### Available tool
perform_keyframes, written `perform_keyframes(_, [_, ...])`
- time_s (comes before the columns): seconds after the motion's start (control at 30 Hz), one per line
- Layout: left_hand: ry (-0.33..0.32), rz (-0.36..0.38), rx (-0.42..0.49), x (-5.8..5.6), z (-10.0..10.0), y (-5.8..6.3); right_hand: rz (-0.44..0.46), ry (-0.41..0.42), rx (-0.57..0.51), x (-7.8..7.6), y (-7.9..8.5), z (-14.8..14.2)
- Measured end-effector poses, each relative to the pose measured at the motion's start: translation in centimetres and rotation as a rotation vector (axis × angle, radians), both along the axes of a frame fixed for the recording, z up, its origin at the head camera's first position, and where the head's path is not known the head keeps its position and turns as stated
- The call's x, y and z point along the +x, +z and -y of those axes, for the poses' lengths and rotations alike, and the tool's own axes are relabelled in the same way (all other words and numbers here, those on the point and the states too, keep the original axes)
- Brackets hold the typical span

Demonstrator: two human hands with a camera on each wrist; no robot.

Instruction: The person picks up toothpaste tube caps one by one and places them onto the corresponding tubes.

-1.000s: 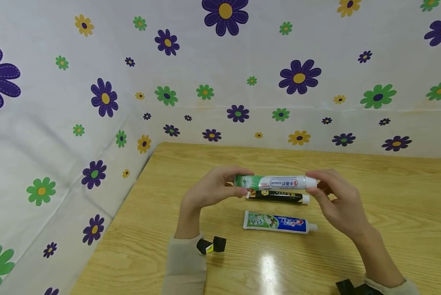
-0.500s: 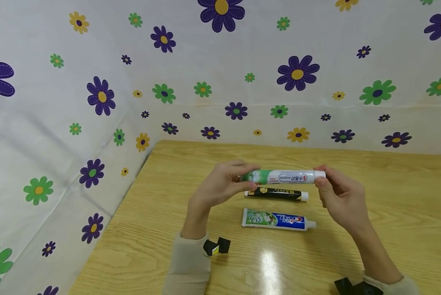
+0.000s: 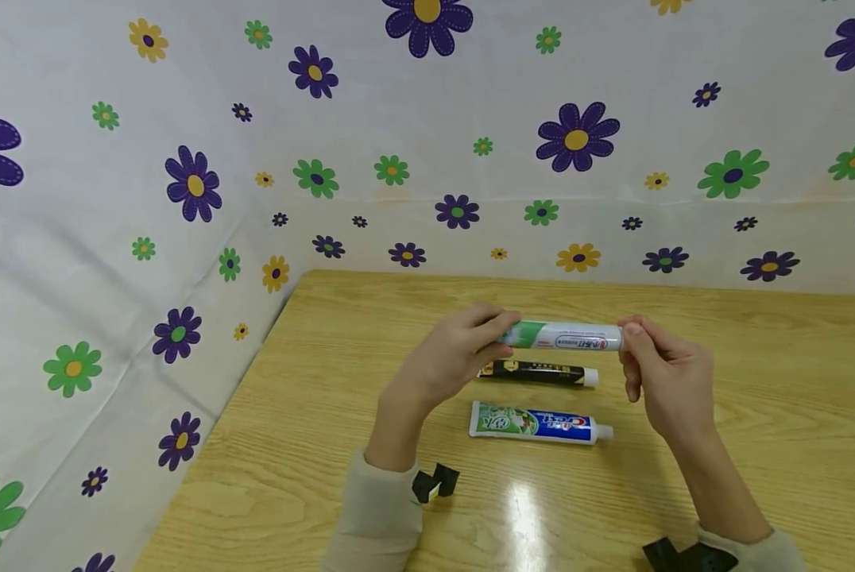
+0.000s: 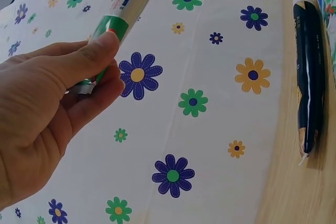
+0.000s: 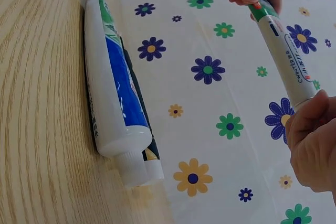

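A white and green toothpaste tube (image 3: 570,335) is held level above the table between both hands. My left hand (image 3: 456,353) pinches its green crimped end between thumb and fingers, clearly seen in the left wrist view. At the other end, my right hand (image 3: 667,377) grips the cap, which its fingers hide. Below the held tube, a black toothpaste tube (image 3: 542,373) with a white cap lies on the table. Nearer to me lies a blue, green and white toothpaste tube (image 3: 535,423), its cap pointing right. Neither hand touches these two.
The wood-grain table (image 3: 292,445) reaches back to a white flower-patterned sheet (image 3: 399,95), which also hangs along the left side. Black camera mounts sit on both wrists, at the sleeve cuffs.
Both hands have lifted the white and green tube slightly away from me and to the right. The right fingers have closed further over its cap. The two tubes on the table have stayed put.
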State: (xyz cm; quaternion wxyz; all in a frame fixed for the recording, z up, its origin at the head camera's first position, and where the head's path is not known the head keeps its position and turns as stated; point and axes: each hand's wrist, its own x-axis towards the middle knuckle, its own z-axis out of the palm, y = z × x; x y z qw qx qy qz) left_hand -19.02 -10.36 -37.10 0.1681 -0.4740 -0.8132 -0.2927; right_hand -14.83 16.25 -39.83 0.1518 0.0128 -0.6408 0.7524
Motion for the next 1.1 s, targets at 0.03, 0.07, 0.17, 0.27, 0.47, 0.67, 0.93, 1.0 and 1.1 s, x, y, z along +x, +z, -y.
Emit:
perform_keyframes(0.03, [0.007, -0.016, -0.012, 0.1, -0.1, 0.1, 0.025, 0.011, -0.015, 0.0, 0.0, -0.1])
perform_keyframes(0.07, [0.015, -0.025, -0.023, 0.2, -0.1, 0.1, 0.049, 0.024, -0.029, 0.0, 0.1, -0.2])
perform_keyframes(0.17, [0.031, -0.01, -0.039, 0.2, -0.4, 0.2, 0.113, 0.06, -0.08, -0.1, 0.2, -0.5])
perform_keyframes(0.27, [0.019, 0.024, -0.022, -0.2, -0.5, -0.1, 0.149, 0.084, -0.126, -0.2, 0.3, -0.8])
perform_keyframes(0.47, [-0.019, 0.082, 0.031, -0.8, 0.0, -0.6, 0.182, 0.103, -0.161, -0.2, 0.3, -0.8])
perform_keyframes(0.67, [-0.012, 0.105, 0.023, -0.7, 0.4, -0.4, 0.177, 0.107, -0.199, -0.1, 0.2, -0.9])
perform_keyframes(0.93, [0.023, 0.081, 0.007, -1.1, 0.2, -0.6, 0.207, 0.126, -0.192, -0.5, -0.2, -1.2])
perform_keyframes(1.0, [0.041, 0.082, 0.004, -1.2, 0.2, -0.7, 0.224, 0.135, -0.149, -0.6, -0.3, -1.2])
perform_keyframes(1.1, [0.056, 0.099, 0.0, -1.6, 0.4, -0.8, 0.225, 0.158, -0.056, -0.8, -0.4, -1.3])
